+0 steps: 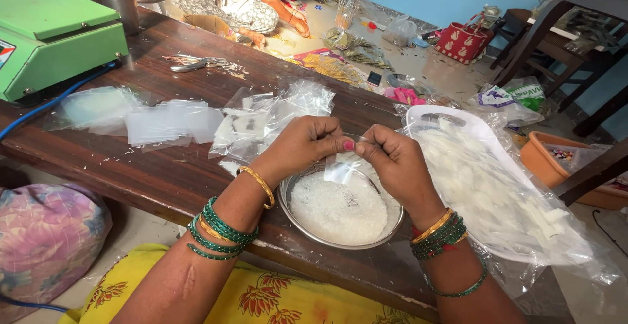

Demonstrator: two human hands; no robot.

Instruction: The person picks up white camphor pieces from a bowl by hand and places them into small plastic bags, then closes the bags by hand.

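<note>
On a dark wooden surface [163, 173] in a blue-walled room, I watched both hands work over a steel bowl [340, 210] of tiny white beads. Left hand [304, 144] and right hand [392, 160] each had a pinching grip on one small clear pouch [341, 167], seemingly unfilled. Flat empty pouches [167, 122] waited beside a green sealing machine [55, 39]; much seemed left.

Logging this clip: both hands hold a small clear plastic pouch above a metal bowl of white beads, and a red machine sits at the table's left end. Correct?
Not quite: the head view shows the machine is green, not red. The left hand and right hand do hold the clear pouch above the metal bowl.
</note>
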